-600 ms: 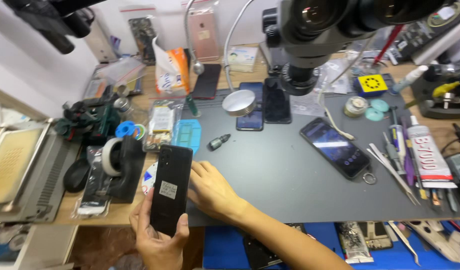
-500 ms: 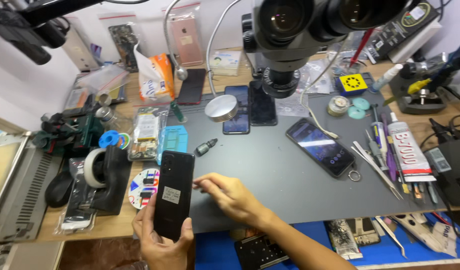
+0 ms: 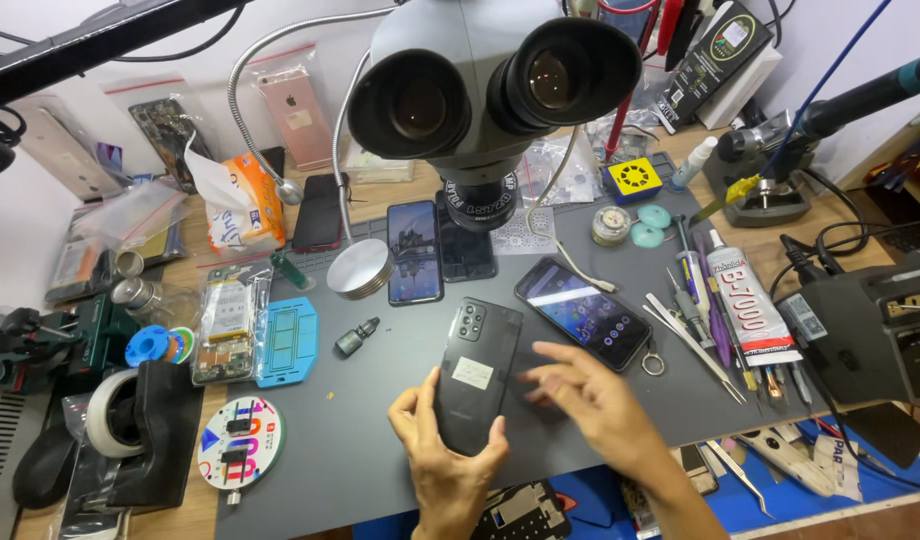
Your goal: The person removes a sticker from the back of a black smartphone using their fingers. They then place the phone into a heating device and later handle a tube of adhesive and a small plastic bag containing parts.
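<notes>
L hand fingers wrapped round black phone, back up; R hand open, empty, just beside it. Inspection step, prob.; next needs steady grip.

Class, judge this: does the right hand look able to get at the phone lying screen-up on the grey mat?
Probably yes. The right hand hovers empty just below that phone, with only bare grey mat between them; the left hand holds the black phone off to the side.
</notes>
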